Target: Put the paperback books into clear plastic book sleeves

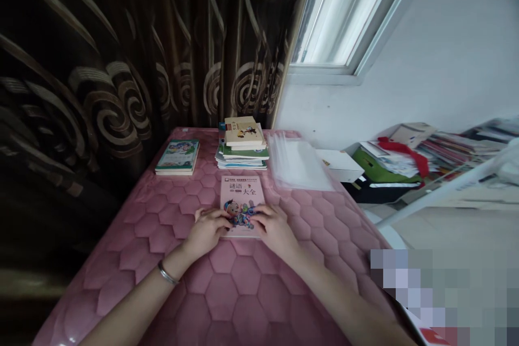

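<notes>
A pink paperback book (242,199) with a cartoon child and Chinese characters on its cover lies face up in front of me. My left hand (206,231) holds its left edge near the lower corner, fingertips resting on the cover. On the opposite edge, my right hand (276,228) grips the book in the same way, its fingers bent over the picture. Just beyond the book stands a stack of books (242,143), topped by a cream-coloured one. Clear plastic sleeves (298,162) lie to the right of that stack.
A smaller pile of green-covered books (178,157) sits at the far left of the quilted pink surface (227,303). Dark patterned curtains (194,38) hang behind. Past the right edge are a white box (340,165) and heaped papers and books (441,151).
</notes>
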### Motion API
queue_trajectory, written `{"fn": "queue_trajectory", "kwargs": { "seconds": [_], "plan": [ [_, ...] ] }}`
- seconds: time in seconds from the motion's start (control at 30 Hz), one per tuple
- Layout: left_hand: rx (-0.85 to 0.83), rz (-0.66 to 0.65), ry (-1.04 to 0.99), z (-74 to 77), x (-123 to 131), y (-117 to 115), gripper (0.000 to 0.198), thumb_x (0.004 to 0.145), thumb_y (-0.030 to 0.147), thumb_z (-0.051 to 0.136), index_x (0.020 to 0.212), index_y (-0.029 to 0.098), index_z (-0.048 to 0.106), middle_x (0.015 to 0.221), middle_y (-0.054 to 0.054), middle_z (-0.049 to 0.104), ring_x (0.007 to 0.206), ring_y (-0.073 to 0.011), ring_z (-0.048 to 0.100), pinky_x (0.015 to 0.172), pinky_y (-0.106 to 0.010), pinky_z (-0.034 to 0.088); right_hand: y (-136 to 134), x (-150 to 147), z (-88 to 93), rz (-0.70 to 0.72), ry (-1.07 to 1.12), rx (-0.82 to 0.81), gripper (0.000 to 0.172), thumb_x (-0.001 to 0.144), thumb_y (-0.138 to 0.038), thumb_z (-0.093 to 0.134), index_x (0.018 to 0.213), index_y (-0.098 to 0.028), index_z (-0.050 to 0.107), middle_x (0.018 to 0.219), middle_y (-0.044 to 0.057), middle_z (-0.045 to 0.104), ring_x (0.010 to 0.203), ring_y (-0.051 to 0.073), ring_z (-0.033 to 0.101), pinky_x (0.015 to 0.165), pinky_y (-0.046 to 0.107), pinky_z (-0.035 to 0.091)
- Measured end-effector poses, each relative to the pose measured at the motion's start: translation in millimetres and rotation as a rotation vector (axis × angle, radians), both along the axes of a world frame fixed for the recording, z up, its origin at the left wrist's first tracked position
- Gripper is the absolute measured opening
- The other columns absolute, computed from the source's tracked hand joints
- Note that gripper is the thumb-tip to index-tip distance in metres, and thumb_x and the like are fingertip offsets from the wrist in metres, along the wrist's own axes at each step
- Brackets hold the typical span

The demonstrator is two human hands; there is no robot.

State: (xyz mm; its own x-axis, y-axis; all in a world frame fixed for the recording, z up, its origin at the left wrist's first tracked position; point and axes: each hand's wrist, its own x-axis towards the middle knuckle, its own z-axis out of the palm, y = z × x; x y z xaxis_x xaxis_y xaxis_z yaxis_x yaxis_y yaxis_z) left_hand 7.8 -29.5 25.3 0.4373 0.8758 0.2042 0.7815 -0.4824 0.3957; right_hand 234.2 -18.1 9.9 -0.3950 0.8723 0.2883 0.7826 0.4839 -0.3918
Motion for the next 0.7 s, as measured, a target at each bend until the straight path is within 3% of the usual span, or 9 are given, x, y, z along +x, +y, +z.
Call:
{"fn": "queue_trajectory", "kwargs": {
  "seconds": [0.07, 0.17, 0.33, 0.7],
  "plan": [
    [0.010, 0.007, -0.005, 1.4, 7, -4, 0.038, 0.079, 0.003, 0.048, 0.087, 0.030, 0.073, 0.111, 0.000, 0.069, 0.106, -0.0178, 0.060, 0.097, -0.040, 0.034, -14, -11, -1.3, 0.065, 0.072, 0.024, 0.023, 0.090, -0.023, 0.050, 0.091, -0.025, 0.074, 0.103, 0.004, 0.067, 0.098, 0.018, 0.060, 0.093, 0.032, 0.047],
    [0.027, 0.037, -0.006, 0.3, 16, -14, 0.038, 0.077, 0.001, 0.045, 0.084, 0.027, 0.072, 0.107, -0.001, 0.070, 0.105, -0.0183, 0.060, 0.095, -0.041, 0.035, -28, -22, -3.0, 0.116, 0.094, 0.047, 0.015, 0.087, -0.022, 0.058, 0.089, -0.026, 0.072, 0.097, 0.001, 0.068, 0.095, 0.017, 0.059, 0.093, 0.033, 0.046],
    [0.084, 0.034, 0.001, -6.9, 19, -27, 0.021, 0.080, 0.021, 0.057, 0.096, 0.026, 0.069, 0.120, -0.005, 0.064, 0.113, -0.0234, 0.056, 0.102, -0.046, 0.031, -27, -24, -7.1, 0.088, 0.072, 0.067, 0.014, 0.086, -0.020, 0.059, 0.085, -0.026, 0.072, 0.096, 0.002, 0.068, 0.095, 0.020, 0.057, 0.088, 0.037, 0.046],
    [0.110, 0.030, -0.006, -13.9, 15, -15, 0.010, 0.086, 0.030, 0.062, 0.083, 0.027, 0.071, 0.111, -0.001, 0.069, 0.105, -0.0206, 0.060, 0.100, -0.044, 0.031, -25, -15, -8.8, 0.006, 0.110, 0.044, 0.012, 0.085, -0.029, 0.064, 0.080, -0.030, 0.074, 0.101, -0.001, 0.071, 0.099, 0.020, 0.057, 0.087, 0.035, 0.044]
  ]
}}
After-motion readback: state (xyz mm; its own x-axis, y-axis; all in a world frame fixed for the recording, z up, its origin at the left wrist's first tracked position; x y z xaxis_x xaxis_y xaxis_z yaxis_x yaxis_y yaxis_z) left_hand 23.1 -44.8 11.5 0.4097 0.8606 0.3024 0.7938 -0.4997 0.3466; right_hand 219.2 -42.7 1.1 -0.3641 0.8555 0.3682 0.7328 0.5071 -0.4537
